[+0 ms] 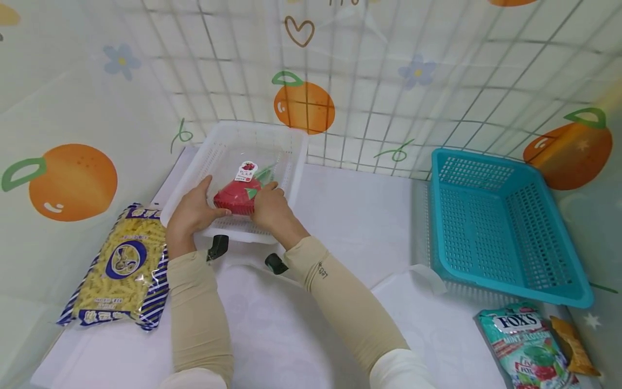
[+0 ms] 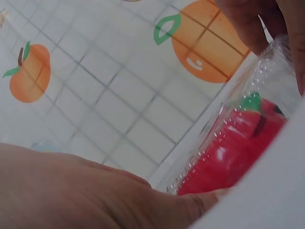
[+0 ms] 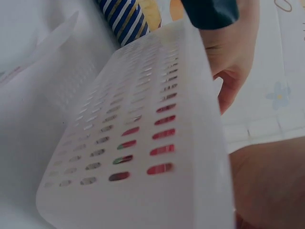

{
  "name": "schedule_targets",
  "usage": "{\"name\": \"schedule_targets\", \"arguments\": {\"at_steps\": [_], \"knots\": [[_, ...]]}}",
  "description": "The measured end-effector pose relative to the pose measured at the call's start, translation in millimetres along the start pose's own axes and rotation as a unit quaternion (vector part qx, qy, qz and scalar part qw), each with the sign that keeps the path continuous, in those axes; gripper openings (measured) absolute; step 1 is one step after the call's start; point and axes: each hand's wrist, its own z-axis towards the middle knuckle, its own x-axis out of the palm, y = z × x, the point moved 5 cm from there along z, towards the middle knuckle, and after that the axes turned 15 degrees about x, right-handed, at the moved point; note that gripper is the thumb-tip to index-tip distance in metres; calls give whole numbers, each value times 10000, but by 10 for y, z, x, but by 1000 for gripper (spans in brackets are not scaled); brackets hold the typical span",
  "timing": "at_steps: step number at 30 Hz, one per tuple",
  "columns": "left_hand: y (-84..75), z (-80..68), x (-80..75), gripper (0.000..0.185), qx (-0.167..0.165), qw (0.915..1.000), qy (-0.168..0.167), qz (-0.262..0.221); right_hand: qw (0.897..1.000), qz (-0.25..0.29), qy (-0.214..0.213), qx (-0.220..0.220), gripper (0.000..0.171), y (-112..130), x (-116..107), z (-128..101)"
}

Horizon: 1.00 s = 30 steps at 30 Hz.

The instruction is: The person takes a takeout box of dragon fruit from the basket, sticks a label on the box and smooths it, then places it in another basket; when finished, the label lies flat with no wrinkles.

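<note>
A clear plastic box (image 1: 228,162) with red dragon fruit (image 1: 233,197) and a fruit sticker (image 1: 247,170) lies inside the white basket (image 1: 191,167). My left hand (image 1: 190,213) holds its left side, thumb along the near edge. At the near right corner my right hand (image 1: 274,208) grips the same box. The left wrist view shows the red fruit (image 2: 228,152) through ridged clear plastic, with my left hand (image 2: 90,191) below it. In the right wrist view the basket's slotted wall (image 3: 124,95) hides most of the box.
Left of the basket lies a bag of spiral pasta (image 1: 123,265). A teal basket (image 1: 486,237) stands at the right, a Fox's candy bag (image 1: 529,346) and an orange packet (image 1: 573,346) in front of it. A fruit-printed sheet over wire grid (image 1: 359,108) closes the back.
</note>
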Motion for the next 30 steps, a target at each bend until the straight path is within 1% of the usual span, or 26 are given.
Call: {"name": "schedule_targets", "arguments": {"at_steps": [5,11,15,19,21,25,28,30], "knots": [[-36,6,22,105,-44,9999,79,72,9998,43,-99,138,87,-9,12,16],[-91,28,50,106,-59,9997,201,160,9995,137,-88,288,85,-37,12,20],[-119,55,66,106,-52,9995,257,157,9996,-19,-119,254,83,-64,9,18],[-135,57,88,107,-98,9995,295,106,9993,-320,-123,147,83,-85,15,0],[-146,52,93,107,-109,9994,303,84,9986,-495,-197,78,81,-89,25,-3],[-157,46,72,107,-54,9995,292,79,9975,-571,-425,-12,75,-106,21,-31],[-159,31,46,107,29,9996,272,94,9986,-273,-420,-146,73,-158,-31,-93],[-165,12,24,106,111,9995,238,152,9986,-3,-367,-380,71,-219,-100,-163]]}}
